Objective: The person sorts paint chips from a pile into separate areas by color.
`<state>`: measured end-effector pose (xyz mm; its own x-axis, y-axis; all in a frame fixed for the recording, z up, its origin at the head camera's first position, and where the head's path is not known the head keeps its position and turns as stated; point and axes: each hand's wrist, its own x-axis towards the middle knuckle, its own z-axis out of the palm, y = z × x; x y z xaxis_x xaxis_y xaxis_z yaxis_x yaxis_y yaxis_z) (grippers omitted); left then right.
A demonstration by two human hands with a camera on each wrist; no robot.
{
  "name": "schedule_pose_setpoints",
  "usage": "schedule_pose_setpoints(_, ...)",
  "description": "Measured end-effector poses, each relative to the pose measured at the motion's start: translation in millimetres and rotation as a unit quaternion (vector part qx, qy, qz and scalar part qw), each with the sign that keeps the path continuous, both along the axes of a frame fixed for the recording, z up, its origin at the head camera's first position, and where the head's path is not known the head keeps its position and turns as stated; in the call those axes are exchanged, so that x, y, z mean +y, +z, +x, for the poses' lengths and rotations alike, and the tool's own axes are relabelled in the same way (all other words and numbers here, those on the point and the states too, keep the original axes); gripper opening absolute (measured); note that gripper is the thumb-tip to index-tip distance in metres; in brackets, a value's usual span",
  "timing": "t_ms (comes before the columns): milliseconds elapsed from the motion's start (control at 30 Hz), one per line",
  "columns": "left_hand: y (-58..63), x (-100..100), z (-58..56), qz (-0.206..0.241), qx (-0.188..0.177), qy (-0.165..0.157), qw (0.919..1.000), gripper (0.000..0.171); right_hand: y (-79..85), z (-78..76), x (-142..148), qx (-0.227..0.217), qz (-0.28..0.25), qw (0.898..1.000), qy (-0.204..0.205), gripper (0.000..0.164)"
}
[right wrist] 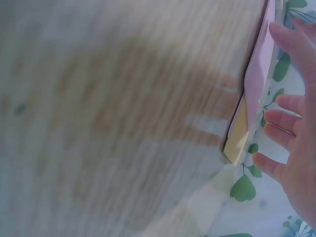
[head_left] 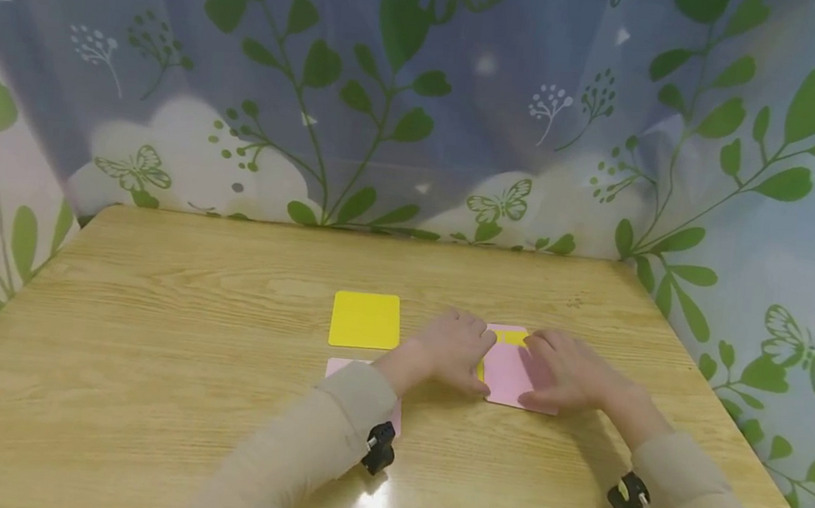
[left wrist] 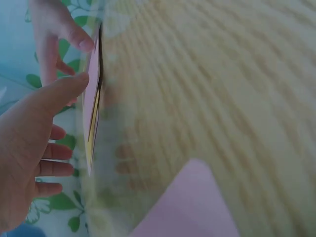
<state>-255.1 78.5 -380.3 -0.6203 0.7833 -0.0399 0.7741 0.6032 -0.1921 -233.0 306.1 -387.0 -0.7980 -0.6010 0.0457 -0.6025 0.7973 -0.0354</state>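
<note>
Small square cards lie in an uneven pile on the table, a pink card on top. A yellow card shows beyond its far edge, with a strip of pink further back. My left hand is at the pile's left side, its thumb at the pink card's edge. Opposite, my right hand has its thumb on that card's right part. In both wrist views the other fingers are extended, apart from the pile. Whether any fingertip presses the far edge is hard to tell.
A separate yellow card lies flat left of the hands. Nearer me, another pink card is partly hidden under my left forearm. The wooden table meets patterned curtains at its back and sides.
</note>
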Motion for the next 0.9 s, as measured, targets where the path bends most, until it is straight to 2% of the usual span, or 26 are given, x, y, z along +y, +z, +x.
schedule_pose_setpoints(200,-8.2,14,5.5,-0.007,0.02,-0.002,0.9998,0.07,-4.6,3.8,7,0.001,-0.003,1.0,-0.002,0.074)
schedule_pose_setpoints(400,-18.0,24,5.1,-0.008,0.028,-0.008,0.9996,0.08,-6.3,6.8,12,-0.005,0.007,1.0,-0.001,0.077)
schedule_pose_setpoints(767,-21.4,28,2.3,0.009,-0.034,0.013,0.9993,0.083,-7.2,8.9,13,-0.022,-0.002,1.0,-0.008,0.08)
schedule_pose_setpoints(900,-22.8,27,1.0,0.014,-0.043,0.018,0.9988,0.083,-8.1,8.8,13,-0.023,-0.003,1.0,-0.005,0.079)
